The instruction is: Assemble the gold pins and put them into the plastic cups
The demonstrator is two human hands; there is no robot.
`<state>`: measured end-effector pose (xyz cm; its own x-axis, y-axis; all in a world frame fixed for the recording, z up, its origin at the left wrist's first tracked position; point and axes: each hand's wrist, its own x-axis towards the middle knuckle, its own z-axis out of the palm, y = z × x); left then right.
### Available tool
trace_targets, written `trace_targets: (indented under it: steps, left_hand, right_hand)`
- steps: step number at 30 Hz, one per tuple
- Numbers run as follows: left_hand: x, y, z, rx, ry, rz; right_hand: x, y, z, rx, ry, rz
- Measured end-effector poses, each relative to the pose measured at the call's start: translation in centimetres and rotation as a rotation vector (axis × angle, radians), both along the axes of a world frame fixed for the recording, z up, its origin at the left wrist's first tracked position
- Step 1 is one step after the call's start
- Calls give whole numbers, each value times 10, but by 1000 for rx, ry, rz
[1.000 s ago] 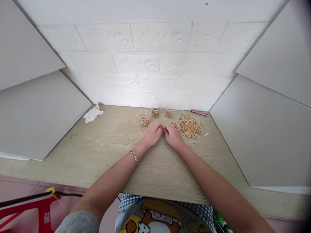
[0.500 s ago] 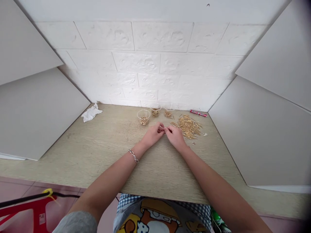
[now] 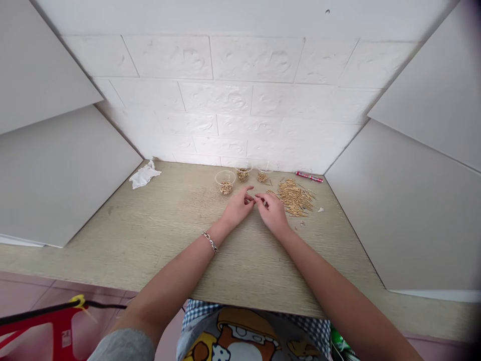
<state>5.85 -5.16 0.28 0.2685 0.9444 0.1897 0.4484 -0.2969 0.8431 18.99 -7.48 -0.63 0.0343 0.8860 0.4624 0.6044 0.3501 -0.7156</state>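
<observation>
My left hand (image 3: 239,206) and my right hand (image 3: 271,209) meet fingertip to fingertip above the table. Thumb and fingers of each are pinched together; whatever lies between them is too small to make out. Just right of my right hand spreads a pile of thin gold-coloured metal pins (image 3: 295,197). Beyond my left hand stands a clear plastic cup (image 3: 225,183) with small gold pieces in its bottom. Two more clear cups stand behind, one with gold pieces (image 3: 243,175) and one with a smaller heap of coppery pieces (image 3: 262,177).
A white crumpled tissue (image 3: 145,175) lies at the back left. A red tube-like packet (image 3: 309,176) lies at the back right. Grey panels (image 3: 67,175) and a white brick-pattern wall (image 3: 233,98) enclose the wooden table (image 3: 158,240). Small debris dots the surface left of the cups.
My left forefinger has lifted away from its thumb a little, and my right fingers have loosened slightly. Both hands stay together in the same place; the view has shifted slightly.
</observation>
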Motion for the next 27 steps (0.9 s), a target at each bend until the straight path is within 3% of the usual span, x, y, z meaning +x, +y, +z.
trace_targets:
  steps: [3,8,11,17,23,27]
  left_hand:
    - [-2,3,-1,15,2,55]
    - [-3,6,-2,45,19,94]
    - [-4,7,-2,60,50,83]
    - [-4,6,-3,79,75,56]
    - [-4,5,-1,72,91,52]
    - [-3,4,0,94,143,46]
  right_hand:
    - [-3,-5,2,20,137,11]
    - [-4,-6,-3,-236,471,10]
    - [-1,-4,-4,-220,426,-49]
    - [8,-4,2,51,229,-120]
    - [12,0,1,1,406,-130]
    - [8,-6,1,33,257,-121]
